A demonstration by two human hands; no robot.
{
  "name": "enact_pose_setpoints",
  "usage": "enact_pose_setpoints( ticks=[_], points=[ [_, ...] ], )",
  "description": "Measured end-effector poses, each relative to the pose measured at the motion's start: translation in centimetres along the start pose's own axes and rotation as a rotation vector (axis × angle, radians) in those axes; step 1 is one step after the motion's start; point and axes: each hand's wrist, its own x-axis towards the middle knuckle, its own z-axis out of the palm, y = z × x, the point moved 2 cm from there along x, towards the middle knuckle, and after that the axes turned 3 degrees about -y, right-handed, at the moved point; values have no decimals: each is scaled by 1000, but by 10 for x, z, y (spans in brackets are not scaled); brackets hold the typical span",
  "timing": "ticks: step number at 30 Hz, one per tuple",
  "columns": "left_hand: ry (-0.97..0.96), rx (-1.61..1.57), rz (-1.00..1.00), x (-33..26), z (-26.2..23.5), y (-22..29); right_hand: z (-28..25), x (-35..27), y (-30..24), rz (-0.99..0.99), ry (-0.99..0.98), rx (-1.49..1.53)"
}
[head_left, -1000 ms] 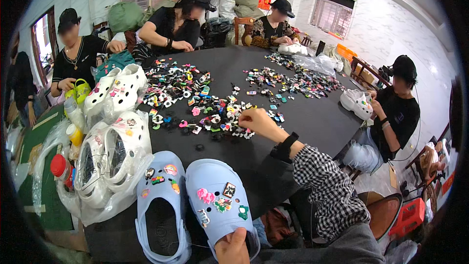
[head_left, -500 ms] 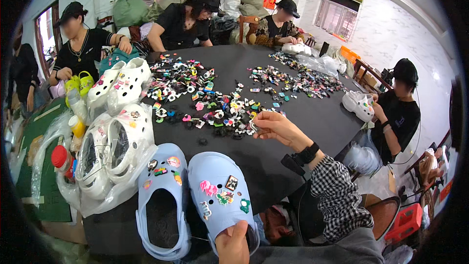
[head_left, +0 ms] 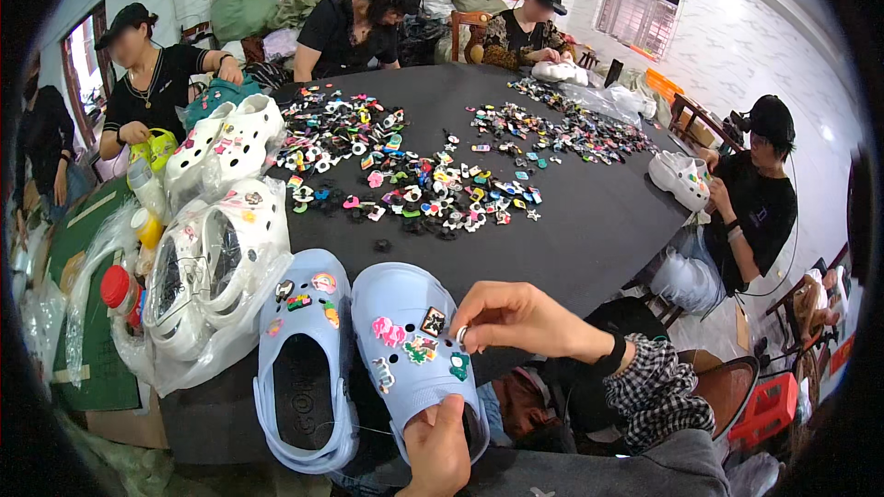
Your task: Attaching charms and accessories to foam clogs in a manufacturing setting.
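My left hand (head_left: 436, 449) grips a light blue clog (head_left: 391, 294) by its heel-side opening, thumb on top and fingers inside the shoe. Several charms sit on its upper, among them a pink one, a dark square and a green one. My right hand (head_left: 525, 320) pinches a small whitish shoe charm (head_left: 459, 335) right at the clog's side, next to the dark square charm. Whether it touches a hole is hidden by my fingers. The matching blue clog (head_left: 313, 281), also with several charms, lies just to the left, joined by a thin string.
Piles of loose charms (head_left: 433, 193) cover the middle of the black table (head_left: 571, 248). White clogs in plastic wrap (head_left: 207, 271) and a red-lidded jar (head_left: 117, 287) stand left. Several people work around the table; one at right handles a white clog (head_left: 680, 180).
My right hand has come back from the charm pile to the right-hand blue clog, carrying the small whitish charm. My left hand stays on the clog.
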Motion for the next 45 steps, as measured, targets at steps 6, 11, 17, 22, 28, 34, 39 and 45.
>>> enact_pose_setpoints(
  ticks=[6, 11, 17, 22, 28, 34, 39, 45],
  points=[
    [15, -12, 9, 0, -1, 1, 7, 4, 5, -13, 108, -162],
    [27, -20, -5, -1, -2, 0, 9, 6, 1, 27, 127, -246],
    [-46, -18, -12, -1, -4, 1, 3, 10, -18, 86, 25, -395],
    [-96, -84, -8, 8, -19, -19, -4, 21, -28, 187, -52, -536],
    [4, -92, -24, 1, -2, -2, -17, 42, -27, -27, -176, -810],
    [-105, -209, -3, 18, -29, -35, -10, 49, -20, 237, -370, -437],
    [-15, -134, 21, 9, -17, -25, -5, 43, -17, 191, -312, -460],
    [95, -33, 58, 1, -5, -13, -5, 50, -19, 121, -320, -550]
  ],
)
